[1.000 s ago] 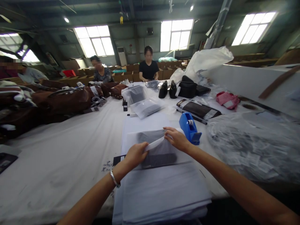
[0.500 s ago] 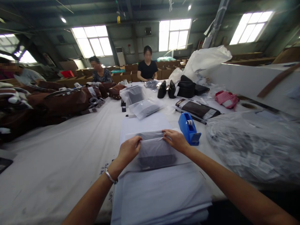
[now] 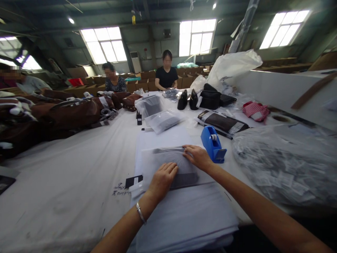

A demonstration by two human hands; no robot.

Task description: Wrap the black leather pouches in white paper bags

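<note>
A dark flat item inside a translucent white wrapper (image 3: 188, 174) lies on a stack of white sheets (image 3: 181, 214) in front of me. My left hand (image 3: 162, 178) rests flat on the wrapper, palm down, fingers slightly spread. Over the wrapper's far right edge, my right hand (image 3: 197, 156) presses down with its fingers, just left of a blue tape dispenser (image 3: 212, 144). Neither hand grips anything.
A big crinkled plastic bag (image 3: 284, 161) lies at the right. Bagged items (image 3: 163, 121), black shoes (image 3: 188, 99) and a black bag (image 3: 210, 98) lie farther back. Brown bags (image 3: 68, 114) pile at the left. Other people sit at the far end of the white table (image 3: 65, 175).
Both hands pinched the wrapper's flap and folded it over the dark item. Now the left hand has let go and lies flat on the wrapper, nearer to me.
</note>
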